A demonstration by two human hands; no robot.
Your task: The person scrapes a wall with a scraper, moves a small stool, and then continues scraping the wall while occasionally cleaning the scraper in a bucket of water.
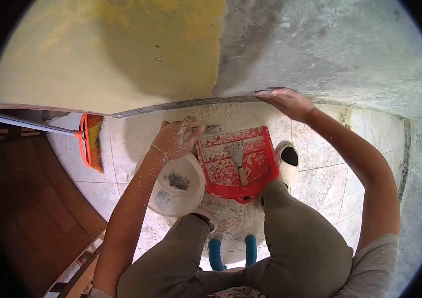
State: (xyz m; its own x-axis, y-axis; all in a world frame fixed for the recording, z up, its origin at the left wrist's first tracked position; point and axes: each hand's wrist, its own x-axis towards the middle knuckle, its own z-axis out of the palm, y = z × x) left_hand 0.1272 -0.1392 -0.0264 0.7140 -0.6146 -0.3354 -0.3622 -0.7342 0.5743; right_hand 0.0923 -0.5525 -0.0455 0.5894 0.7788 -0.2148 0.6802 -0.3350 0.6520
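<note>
My right hand [288, 104] is at the base of the wall, with its fingers stretched out together. A thin dark flat piece [261, 93] shows under its fingertips, against the wall; I cannot tell its kind. Over the rim of a white bucket [197, 171] hangs my left hand [177, 138], dusted with white, its fingers loosely bent and apart. Just past those fingertips is a small grey flat piece [213, 128]. Grey debris [176, 181] lies inside the bucket. Between my feet stands a red dustpan [265, 171], and a putty knife [238, 158] with a wooden handle rests in it.
The wall is yellow [171, 44] on the left and bare grey [330, 49] on the right. White dust and flakes cover the floor tiles [320, 144]. An orange broom [89, 141] lies at left, near brown wooden furniture [32, 188]. Blue-green legs [250, 251] show beneath me.
</note>
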